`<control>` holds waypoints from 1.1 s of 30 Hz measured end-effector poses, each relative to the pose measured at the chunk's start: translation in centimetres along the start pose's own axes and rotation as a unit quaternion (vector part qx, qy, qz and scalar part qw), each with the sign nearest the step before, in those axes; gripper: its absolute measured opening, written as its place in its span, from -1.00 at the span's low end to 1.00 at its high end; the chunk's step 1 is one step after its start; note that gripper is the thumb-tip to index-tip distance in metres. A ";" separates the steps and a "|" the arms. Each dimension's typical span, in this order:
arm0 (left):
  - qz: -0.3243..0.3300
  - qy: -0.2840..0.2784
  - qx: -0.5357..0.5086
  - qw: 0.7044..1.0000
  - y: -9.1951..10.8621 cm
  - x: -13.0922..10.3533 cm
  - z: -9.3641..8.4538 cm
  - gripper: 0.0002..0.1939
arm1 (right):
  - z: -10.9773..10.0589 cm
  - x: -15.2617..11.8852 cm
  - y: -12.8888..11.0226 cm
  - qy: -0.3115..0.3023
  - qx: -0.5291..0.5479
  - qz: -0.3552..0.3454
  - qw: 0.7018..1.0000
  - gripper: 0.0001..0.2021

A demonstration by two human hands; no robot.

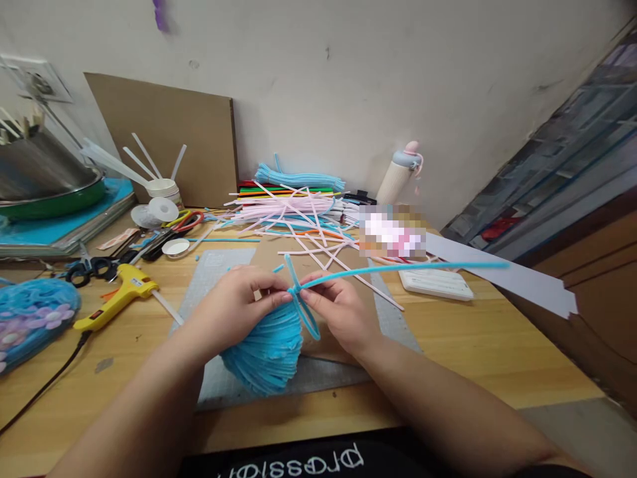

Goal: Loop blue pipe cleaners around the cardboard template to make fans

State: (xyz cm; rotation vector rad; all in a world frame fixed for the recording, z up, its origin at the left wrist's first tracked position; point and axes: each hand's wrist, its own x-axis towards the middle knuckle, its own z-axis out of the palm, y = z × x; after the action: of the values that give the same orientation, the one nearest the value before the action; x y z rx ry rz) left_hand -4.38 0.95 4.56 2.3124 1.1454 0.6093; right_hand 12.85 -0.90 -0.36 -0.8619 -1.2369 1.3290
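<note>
Both my hands meet above the grey cutting mat (328, 382). Thumb and fingers of my left hand (243, 302) pinch the top of a blue fuzzy fan-shaped piece (266, 352), which looks built from rows of pipe cleaners and hangs below that hand. My right hand (341, 309) pinches a blue pipe cleaner (398, 269) close to where it crosses the piece's tip. Its long free end points right. A small blue loop hangs between the hands, and a short end stands up at the crossing. How the strands join is partly hidden by my fingertips.
A yellow glue gun (119, 295) and black-handled scissors (89, 265) lie to the left, beside a blue flowered piece (37, 318). Behind my hands is a pile of pipe cleaners (293, 206). A bottle (398, 174) and a white flat box (436, 283) are at right.
</note>
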 end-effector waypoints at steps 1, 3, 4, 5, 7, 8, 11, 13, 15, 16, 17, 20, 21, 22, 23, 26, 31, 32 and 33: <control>0.005 -0.001 0.006 1.000 0.0 0.0 0.0 -0.77 | 0.0 0.0 0.0 -0.001 -0.003 -0.004 1.000 -0.87; 0.012 -0.003 0.015 1.000 -0.1 0.0 0.2 -0.78 | -0.1 0.0 0.0 -0.002 -0.022 -0.020 1.000 -0.87; 0.015 -0.001 0.019 1.000 -0.2 0.0 0.2 -0.79 | -0.1 0.0 0.0 -0.001 -0.035 -0.027 0.999 -0.88; 0.017 0.002 0.023 1.000 -0.2 0.0 0.3 -0.79 | -0.2 0.0 0.0 0.001 -0.046 -0.033 0.998 -0.90; 0.018 0.008 0.027 0.999 -0.3 0.0 0.3 -0.80 | -0.3 0.0 0.1 0.005 -0.057 -0.033 0.998 -0.92; 0.016 0.011 0.028 0.999 -0.3 0.0 0.4 -0.81 | -0.3 0.1 0.2 0.007 -0.054 -0.029 0.998 -0.91; 0.011 0.013 0.026 1.000 -0.2 0.1 0.4 -0.82 | -0.2 0.1 0.5 0.017 -0.029 -0.026 0.999 -0.91; 0.007 0.013 0.022 1.000 -0.2 0.1 0.4 -0.82 | -0.1 0.1 0.7 0.021 -0.018 -0.023 0.999 -0.91; 0.007 0.013 0.020 1.000 -0.2 0.2 0.4 -0.83 | 0.0 0.1 0.8 0.024 -0.014 -0.014 1.000 -0.90; 0.008 0.013 0.021 1.000 -0.2 0.2 0.4 -0.83 | 0.0 0.1 0.8 0.027 -0.011 -0.010 1.000 -0.90; 0.010 0.013 0.022 1.000 -0.2 0.2 0.4 -0.83 | 0.0 0.1 0.9 0.030 -0.007 -0.009 0.999 -0.90; 0.014 0.014 0.023 1.000 -0.4 0.2 0.5 -0.83 | 0.1 0.0 0.9 0.029 -0.005 -0.007 1.000 -0.89; 0.015 0.014 0.022 1.000 -0.4 0.2 0.5 -0.83 | 0.1 0.0 0.9 0.027 -0.009 -0.006 1.000 -0.88; 0.015 0.013 0.022 1.000 -0.4 0.1 0.5 -0.84 | 0.1 0.0 0.9 0.025 -0.015 -0.004 1.000 -0.88; 0.015 0.012 0.021 1.000 -0.4 0.1 0.5 -0.84 | 0.1 0.0 0.9 0.024 -0.021 -0.003 0.999 -0.87; 0.015 0.010 0.023 1.000 -0.4 0.1 0.5 -0.85 | 0.0 0.0 1.1 0.022 -0.035 0.000 0.999 -0.85; 0.018 0.013 0.026 0.999 -0.4 0.2 0.7 -0.86 | 0.0 0.2 1.2 0.015 -0.042 0.006 0.999 -0.85; 0.016 0.012 0.026 0.999 -0.4 0.2 0.7 -0.87 | 0.0 0.2 1.1 0.010 -0.041 0.002 0.999 -0.86; 0.014 0.010 0.025 1.000 -0.4 0.2 0.7 -0.87 | 0.0 0.2 1.0 0.004 -0.041 -0.002 0.999 -0.87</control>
State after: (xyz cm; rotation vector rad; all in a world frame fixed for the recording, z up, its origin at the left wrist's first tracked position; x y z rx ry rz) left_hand -4.12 1.14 3.78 2.3745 1.1517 0.6226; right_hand 12.61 -0.57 -1.33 -0.9204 -1.2944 1.2782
